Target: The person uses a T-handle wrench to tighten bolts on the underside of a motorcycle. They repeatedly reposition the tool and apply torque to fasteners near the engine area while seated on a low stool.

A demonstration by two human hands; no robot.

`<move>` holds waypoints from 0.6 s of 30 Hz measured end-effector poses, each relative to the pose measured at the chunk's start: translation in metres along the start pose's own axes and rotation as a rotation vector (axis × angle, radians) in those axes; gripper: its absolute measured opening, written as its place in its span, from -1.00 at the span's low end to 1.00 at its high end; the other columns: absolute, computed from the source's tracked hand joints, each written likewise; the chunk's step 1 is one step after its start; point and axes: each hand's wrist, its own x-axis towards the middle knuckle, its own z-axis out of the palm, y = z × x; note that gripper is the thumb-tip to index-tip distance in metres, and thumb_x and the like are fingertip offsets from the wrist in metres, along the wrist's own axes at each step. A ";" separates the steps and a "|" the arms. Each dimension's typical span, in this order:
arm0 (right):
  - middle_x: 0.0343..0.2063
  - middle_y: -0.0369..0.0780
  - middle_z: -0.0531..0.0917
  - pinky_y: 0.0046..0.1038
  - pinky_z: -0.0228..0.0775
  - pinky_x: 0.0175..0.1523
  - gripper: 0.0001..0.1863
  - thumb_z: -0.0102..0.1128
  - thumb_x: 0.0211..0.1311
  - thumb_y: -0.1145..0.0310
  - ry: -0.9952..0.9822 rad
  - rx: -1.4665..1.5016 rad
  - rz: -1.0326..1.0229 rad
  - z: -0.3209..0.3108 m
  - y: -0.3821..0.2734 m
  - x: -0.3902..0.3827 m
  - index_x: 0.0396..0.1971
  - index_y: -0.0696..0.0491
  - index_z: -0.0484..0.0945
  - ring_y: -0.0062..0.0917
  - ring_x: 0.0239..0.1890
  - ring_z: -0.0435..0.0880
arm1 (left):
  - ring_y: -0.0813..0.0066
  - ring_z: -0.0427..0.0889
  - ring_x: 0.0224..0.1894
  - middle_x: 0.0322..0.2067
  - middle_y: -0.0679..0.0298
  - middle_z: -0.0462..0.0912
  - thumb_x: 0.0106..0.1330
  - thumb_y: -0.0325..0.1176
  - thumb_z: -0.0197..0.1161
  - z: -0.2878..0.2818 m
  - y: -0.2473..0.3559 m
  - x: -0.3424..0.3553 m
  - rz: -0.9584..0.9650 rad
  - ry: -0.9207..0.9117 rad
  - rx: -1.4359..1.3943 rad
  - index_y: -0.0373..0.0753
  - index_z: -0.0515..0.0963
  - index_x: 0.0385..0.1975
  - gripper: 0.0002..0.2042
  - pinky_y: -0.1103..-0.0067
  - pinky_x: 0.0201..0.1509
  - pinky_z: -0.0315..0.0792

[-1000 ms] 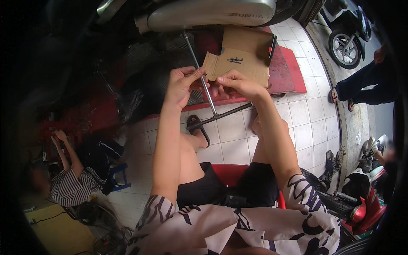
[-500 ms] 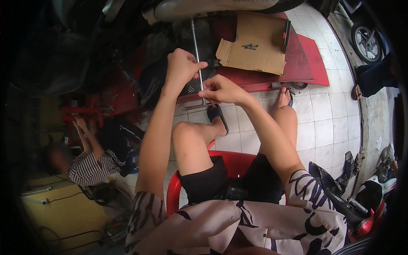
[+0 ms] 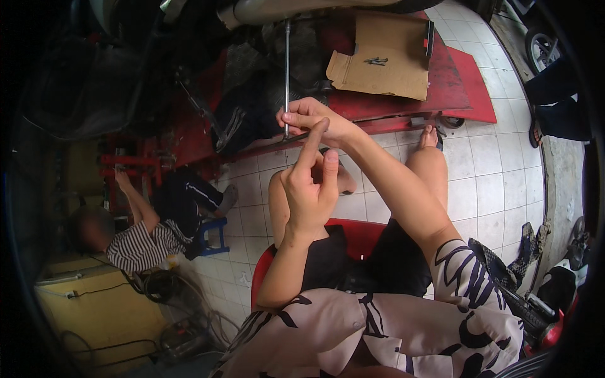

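A T-handle wrench (image 3: 287, 69) stretches from the pale rounded motorcycle part (image 3: 302, 9) at the top toward me. My right hand (image 3: 318, 121) closes thumb and fingers round its shaft, just above the crossbar. Below it, my left hand (image 3: 310, 192) holds nothing; its index finger reaches up to the crossbar's right end and the thumb stands apart. That hand and finger partly hide the crossbar. The far tip of the wrench meets the motorcycle part, but what it sits on is hidden.
On the red lift platform (image 3: 463, 94) lies an opened cardboard box (image 3: 394, 79) with several bolts (image 3: 377, 61). A person in a striped shirt (image 3: 148, 247) works at the left near a blue stool (image 3: 215, 236). Another person's dark-trousered leg (image 3: 561, 116) stands at the right.
My left hand has let go of the wrench shaft and come down beside the crossbar, index finger out. My right hand has shifted left and up with the wrench, whose crossbar has turned.
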 end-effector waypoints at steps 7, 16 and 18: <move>-0.71 -0.44 0.35 -0.73 -0.06 -0.57 -0.76 0.12 0.32 0.26 -0.092 0.027 -0.036 -0.008 -0.018 0.002 -0.34 0.16 0.48 -0.84 -0.68 0.17 | 0.80 0.22 -0.72 -0.77 0.44 0.30 0.40 -0.35 0.09 -0.016 -0.060 -0.003 -0.393 -0.038 -0.249 -0.31 0.44 0.13 -0.65 0.77 -0.65 0.09; -0.72 -0.44 0.32 -0.72 -0.08 -0.58 -0.77 0.15 0.30 0.28 -0.084 0.038 -0.011 -0.020 -0.017 0.009 -0.32 0.17 0.48 -0.83 -0.69 0.15 | 0.81 0.31 -0.67 -0.74 0.40 0.37 0.36 -0.43 0.11 -0.020 -0.006 0.005 -0.152 -0.129 -0.052 -0.27 0.22 0.29 -0.50 0.79 -0.63 0.19; -0.73 -0.44 0.32 -0.72 -0.08 -0.58 -0.78 0.15 0.30 0.28 -0.097 0.056 -0.009 -0.018 -0.018 0.012 -0.31 0.17 0.48 -0.82 -0.69 0.14 | 0.77 0.38 -0.65 -0.74 0.35 0.43 0.32 -0.39 0.18 -0.022 -0.021 0.001 -0.156 -0.350 0.092 -0.29 0.20 0.30 -0.44 0.75 -0.59 0.26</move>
